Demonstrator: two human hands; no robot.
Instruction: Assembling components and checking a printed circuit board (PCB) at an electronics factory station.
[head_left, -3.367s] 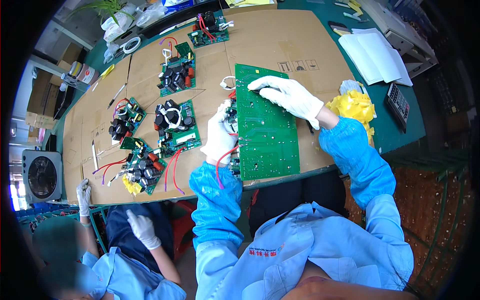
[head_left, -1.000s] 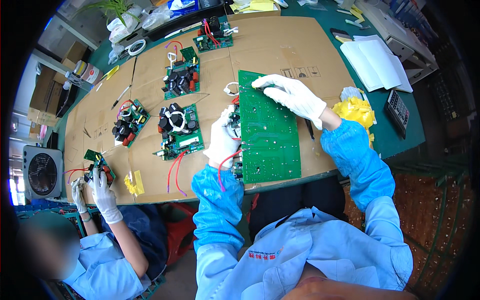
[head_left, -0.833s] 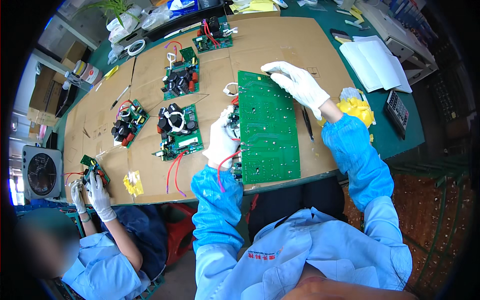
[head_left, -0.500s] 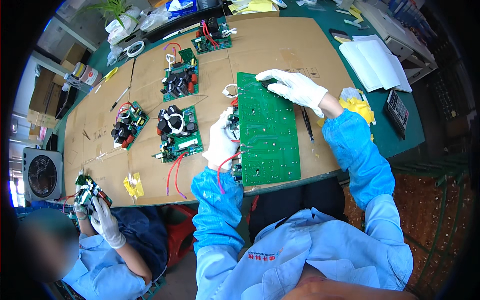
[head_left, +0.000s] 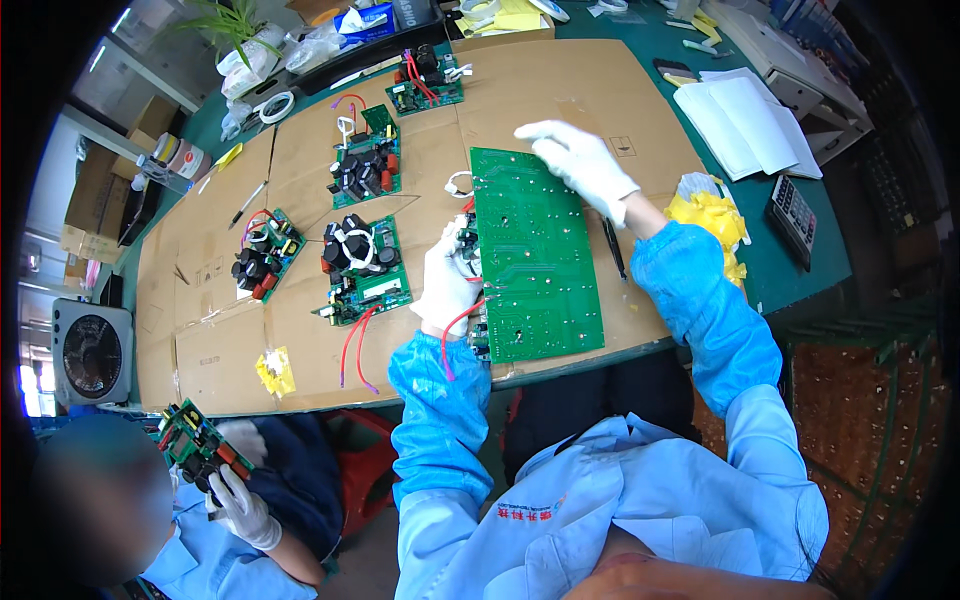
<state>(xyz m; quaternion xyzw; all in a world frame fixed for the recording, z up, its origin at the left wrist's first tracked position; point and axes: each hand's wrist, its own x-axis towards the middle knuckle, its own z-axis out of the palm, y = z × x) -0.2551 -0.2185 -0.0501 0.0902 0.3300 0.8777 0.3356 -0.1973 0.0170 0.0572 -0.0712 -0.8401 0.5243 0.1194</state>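
Note:
A large green circuit board (head_left: 538, 260) stands tilted in front of me, its soldered underside toward me. My left hand (head_left: 445, 280), in a white glove, grips its left edge on the component side; some fingers are hidden behind parts there. A red wire (head_left: 462, 318) and a white cable loop (head_left: 459, 184) stick out from that edge. My gloved right hand (head_left: 580, 165) is at the board's top right corner, fingers stretched out to the left and nothing visible in them. Whether it touches the board, I cannot tell. A black pen-like tool (head_left: 613, 248) lies just right of the board.
Several assembled circuit boards, one of them (head_left: 360, 262) nearest, lie on the cardboard (head_left: 225, 345) to the left. At lower left a co-worker's gloved hand (head_left: 243, 512) holds another board (head_left: 203, 440). Yellow scraps (head_left: 710, 215), a calculator (head_left: 793, 215) and papers (head_left: 745, 125) are at right.
My right hand has come off the dark piece at the board's top and shifted right, fingers straighter. That piece no longer shows. The co-worker's board has been turned and lowered.

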